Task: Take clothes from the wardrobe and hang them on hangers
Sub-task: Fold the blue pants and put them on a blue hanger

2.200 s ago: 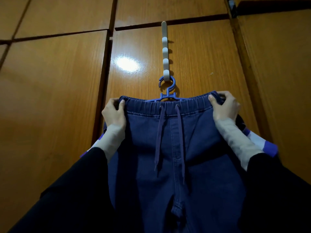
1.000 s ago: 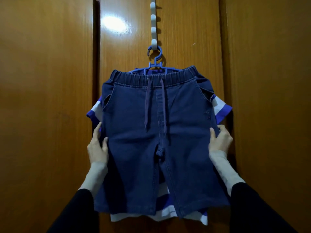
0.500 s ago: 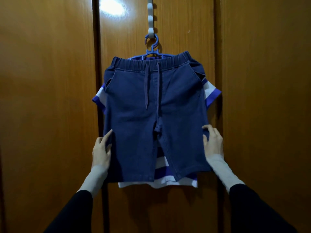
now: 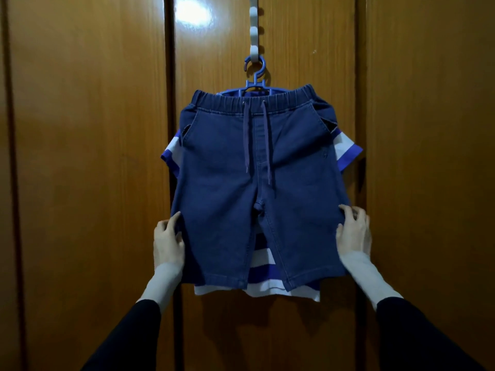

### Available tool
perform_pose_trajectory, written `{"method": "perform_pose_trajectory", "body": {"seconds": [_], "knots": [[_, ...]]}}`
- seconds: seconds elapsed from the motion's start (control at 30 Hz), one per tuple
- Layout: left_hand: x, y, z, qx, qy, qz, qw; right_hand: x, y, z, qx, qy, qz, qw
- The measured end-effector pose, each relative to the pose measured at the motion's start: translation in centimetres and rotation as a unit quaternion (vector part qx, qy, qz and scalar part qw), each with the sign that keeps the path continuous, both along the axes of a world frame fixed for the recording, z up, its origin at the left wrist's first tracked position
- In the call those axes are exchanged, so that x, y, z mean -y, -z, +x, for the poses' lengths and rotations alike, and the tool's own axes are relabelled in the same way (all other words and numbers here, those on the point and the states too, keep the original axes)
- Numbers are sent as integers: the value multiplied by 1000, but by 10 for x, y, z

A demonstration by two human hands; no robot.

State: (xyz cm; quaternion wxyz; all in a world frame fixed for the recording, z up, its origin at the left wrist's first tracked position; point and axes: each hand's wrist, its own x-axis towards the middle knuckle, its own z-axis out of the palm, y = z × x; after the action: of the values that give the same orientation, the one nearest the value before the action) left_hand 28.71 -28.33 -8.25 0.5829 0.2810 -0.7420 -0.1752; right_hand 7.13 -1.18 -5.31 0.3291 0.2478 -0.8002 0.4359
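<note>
Dark blue denim shorts [image 4: 235, 188] with a drawstring hang on a blue plastic hanger [image 4: 255, 81], which hooks on a white door hook strip [image 4: 254, 30]. Behind the shorts hangs a purple and white striped shirt [image 4: 345, 151], showing at both sides and below the hem. My left hand [image 4: 167, 242] touches the left edge of the left leg with relaxed fingers. My right hand [image 4: 353, 231] rests against the right edge of the right leg, fingers fairly straight.
Closed brown wooden wardrobe doors [image 4: 88, 156] fill the whole view, with dark vertical seams between the panels. A light glare sits on the door near the top.
My hands slid from the waistband down the sides of the shorts to the legs. My view backed away, so the whole garment shows now.
</note>
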Motion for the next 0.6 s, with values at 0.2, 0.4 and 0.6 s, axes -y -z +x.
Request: {"method": "perform_pose_trajectory", "body": {"seconds": [0.2,0.4,0.6], "knots": [[-6,-37,-26,97,-69,-100,988,41,-30,-6,-101,-5,66,993],[-35,-62,-63,101,13,-126,987,63,-54,0,-102,-60,112,987],[-84,-38,-102,115,134,-110,978,28,-28,-1,-59,-67,144,986]]}}
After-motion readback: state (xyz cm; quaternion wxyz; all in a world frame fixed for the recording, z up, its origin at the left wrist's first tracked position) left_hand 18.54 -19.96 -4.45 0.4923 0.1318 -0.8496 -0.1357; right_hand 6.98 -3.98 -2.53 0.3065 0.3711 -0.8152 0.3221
